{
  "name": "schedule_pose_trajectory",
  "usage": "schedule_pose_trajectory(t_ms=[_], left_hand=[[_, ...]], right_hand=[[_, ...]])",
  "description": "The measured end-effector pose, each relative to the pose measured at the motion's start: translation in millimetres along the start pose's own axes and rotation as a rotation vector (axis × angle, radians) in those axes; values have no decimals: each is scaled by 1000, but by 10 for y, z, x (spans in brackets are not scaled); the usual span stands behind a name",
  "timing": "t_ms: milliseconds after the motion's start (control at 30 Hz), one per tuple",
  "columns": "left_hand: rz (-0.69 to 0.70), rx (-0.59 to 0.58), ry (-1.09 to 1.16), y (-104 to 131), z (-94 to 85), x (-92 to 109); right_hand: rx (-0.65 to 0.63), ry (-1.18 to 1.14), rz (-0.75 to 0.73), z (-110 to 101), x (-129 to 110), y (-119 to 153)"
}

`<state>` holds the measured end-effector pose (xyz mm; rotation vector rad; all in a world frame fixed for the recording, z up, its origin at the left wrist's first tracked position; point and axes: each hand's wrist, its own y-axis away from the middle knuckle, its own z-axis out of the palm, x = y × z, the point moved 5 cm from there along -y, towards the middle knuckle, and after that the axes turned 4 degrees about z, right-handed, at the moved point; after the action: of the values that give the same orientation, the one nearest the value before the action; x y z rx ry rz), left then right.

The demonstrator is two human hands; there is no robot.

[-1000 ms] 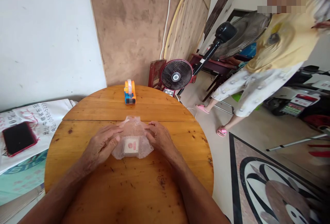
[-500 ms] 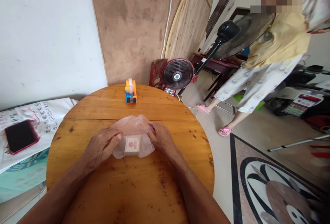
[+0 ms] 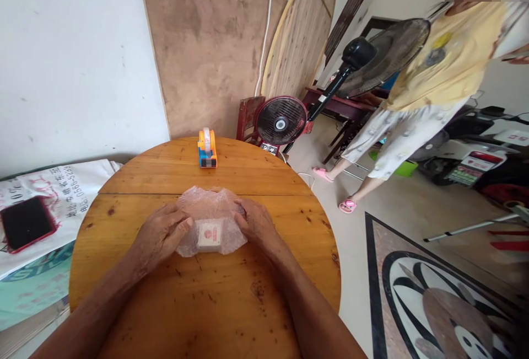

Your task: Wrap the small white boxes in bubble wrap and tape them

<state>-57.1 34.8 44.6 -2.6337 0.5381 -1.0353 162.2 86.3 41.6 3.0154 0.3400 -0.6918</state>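
Note:
A small white box with a red print (image 3: 209, 233) lies on a sheet of clear bubble wrap (image 3: 205, 201), near the middle of the round wooden table. My left hand (image 3: 164, 228) grips the wrap's left side, thumb on top and fingers bent over it. On the opposite side, my right hand (image 3: 256, 221) has its fingers closed on the wrap's edge; the fingertips are partly hidden. Neither hand touches the box. Beyond the wrap, an orange and blue tape dispenser (image 3: 207, 149) with a roll of tape stands upright.
The table (image 3: 198, 304) has a wall behind it. A phone (image 3: 28, 223) rests on printed sacks at the left. Past the far edge are a red fan (image 3: 281, 121) and a black pedestal fan (image 3: 359, 54). Another person (image 3: 442, 67) in a yellow top stands at the right.
My view has shifted slightly to the right. The other person has moved a little, while both my hands stay on the bubble wrap beside the box.

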Motion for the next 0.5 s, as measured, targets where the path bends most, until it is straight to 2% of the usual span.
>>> schedule_pose_trajectory(t_ms=[167,367,500], left_hand=[[-50,-18,-6,15,9,-30],[-152,-6,91,51,52,-176],[-145,-42,90,54,68,-180]], right_hand=[[18,-16,-10,13,14,-3],[-6,-14,-9,29,3,5],[-19,-21,-2,38,7,-4]])
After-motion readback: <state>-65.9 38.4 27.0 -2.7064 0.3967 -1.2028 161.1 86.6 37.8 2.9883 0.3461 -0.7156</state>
